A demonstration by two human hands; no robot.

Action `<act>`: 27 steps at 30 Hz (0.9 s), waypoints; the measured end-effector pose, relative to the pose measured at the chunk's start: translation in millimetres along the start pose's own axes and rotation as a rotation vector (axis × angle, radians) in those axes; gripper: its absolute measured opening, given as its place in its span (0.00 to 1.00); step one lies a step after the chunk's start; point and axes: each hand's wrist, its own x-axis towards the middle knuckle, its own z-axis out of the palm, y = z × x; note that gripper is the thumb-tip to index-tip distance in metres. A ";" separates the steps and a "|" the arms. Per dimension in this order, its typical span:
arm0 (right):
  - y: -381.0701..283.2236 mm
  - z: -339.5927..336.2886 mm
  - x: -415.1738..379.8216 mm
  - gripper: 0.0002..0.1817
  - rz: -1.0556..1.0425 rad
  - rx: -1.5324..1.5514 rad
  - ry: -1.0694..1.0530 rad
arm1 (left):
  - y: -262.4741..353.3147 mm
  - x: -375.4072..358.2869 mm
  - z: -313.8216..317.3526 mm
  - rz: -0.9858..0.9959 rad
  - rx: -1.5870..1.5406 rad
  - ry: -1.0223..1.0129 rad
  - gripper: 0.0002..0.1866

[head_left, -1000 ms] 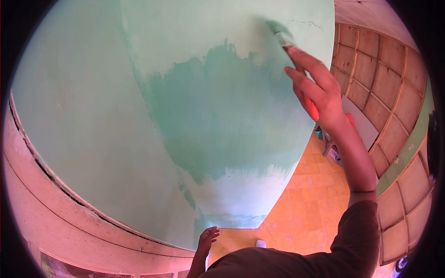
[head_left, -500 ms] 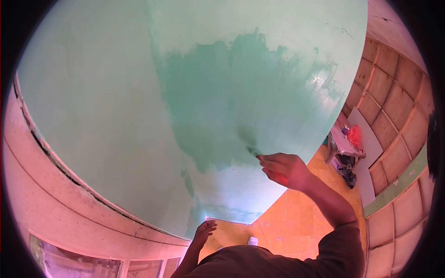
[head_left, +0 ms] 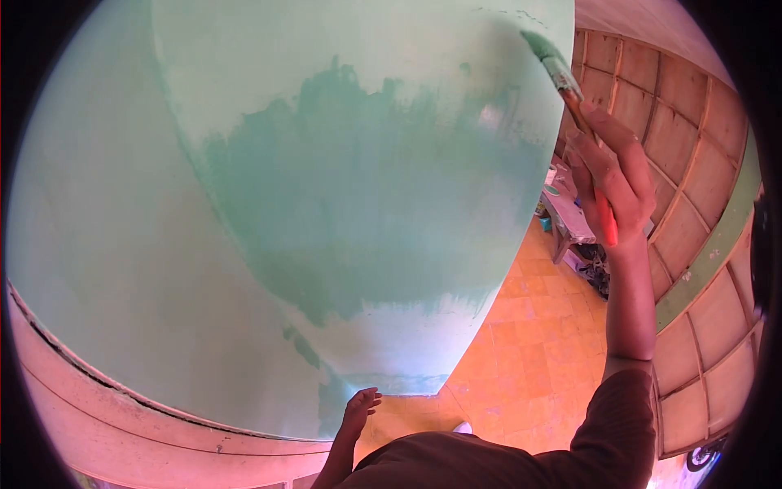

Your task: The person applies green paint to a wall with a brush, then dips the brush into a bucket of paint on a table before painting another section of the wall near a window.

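My right hand (head_left: pixel 615 167) is raised at the upper right, its fingers wrapped round the reddish handle of a paintbrush (head_left: pixel 562 77). Green paint coats the bristles, which point up and left and overlap the upper right of the wall (head_left: pixel 391 196) in this view. A broad patch of darker green with ragged edges covers the wall's middle, surrounded by paler green. Low in the view, my left hand (head_left: pixel 363 405) hangs near the wall's bottom corner, fingers loosely bent and apart, holding nothing.
A small bench (head_left: pixel 570 216) with things on it stands behind my right forearm, a dark bag (head_left: pixel 597 273) beneath it. Orange floor tiles (head_left: pixel 521 350) lie below. A panelled partition (head_left: pixel 692 155) with a green band (head_left: pixel 713 265) rises at the right. Pink wall (head_left: pixel 122 416) runs along the lower left.
My right hand has lifted the paintbrush from the wall's lower middle to its upper right. The view has shifted rightward. My left hand stays low in nearly the same place.
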 end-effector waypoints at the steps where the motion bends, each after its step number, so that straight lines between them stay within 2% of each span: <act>1: 3.4 0.1 -3.7 0.16 0.000 -0.006 0.003 | 1.9 4.3 7.0 0.000 -0.011 -0.014 0.22; 2: 6.4 0.4 -8.7 0.17 0.002 -0.014 0.006 | 3.5 7.6 13.3 -0.001 -0.019 -0.029 0.22; 4: 1.7 7.4 -35.4 0.14 0.045 0.052 -0.209 | 6.6 13.2 27.5 0.010 -0.013 -0.050 0.23; 11: -76.5 10.7 -103.3 0.12 -0.057 0.172 -0.400 | 7.6 24.4 48.9 -0.006 0.000 -0.116 0.21; 13: -76.7 6.3 -104.1 0.10 0.064 0.441 -0.417 | 7.2 27.6 50.1 -0.020 0.014 -0.127 0.19; 14: -70.0 3.1 -101.8 0.10 0.069 0.429 -0.419 | 7.1 28.5 50.3 -0.037 0.027 -0.123 0.20; 16: -44.7 -2.3 -90.5 0.09 0.249 0.574 -0.426 | 8.7 32.3 52.1 -0.058 0.052 -0.126 0.20; 17: -28.6 -0.5 -82.0 0.08 0.239 0.552 -0.273 | 9.4 33.6 53.5 -0.047 0.076 -0.148 0.22; 18: -13.8 -4.3 -71.3 0.08 0.259 0.462 -0.277 | 9.7 34.4 55.3 -0.036 0.099 -0.170 0.23; 20: 12.0 -15.7 -55.4 0.08 0.244 0.480 -0.263 | 11.4 38.3 61.5 -0.036 0.110 -0.187 0.23; 22: 21.7 -19.2 -44.2 0.10 0.209 0.304 -0.113 | 14.1 41.5 69.2 -0.021 0.117 -0.199 0.23; 23: 26.7 -17.8 -43.2 0.10 0.206 0.297 -0.106 | 12.7 43.4 73.8 -0.031 0.107 -0.197 0.22; 25: 37.5 -14.9 -43.0 0.11 -0.047 0.023 0.157 | 14.6 50.2 86.3 -0.028 0.096 -0.195 0.22; 26: 38.9 -14.8 -48.3 0.11 -0.051 0.021 0.161 | 14.0 50.8 93.5 -0.049 0.105 -0.220 0.21; 27: 35.7 -15.0 -58.2 0.11 -0.042 0.091 0.057 | 13.2 51.6 101.4 -0.073 0.113 -0.243 0.21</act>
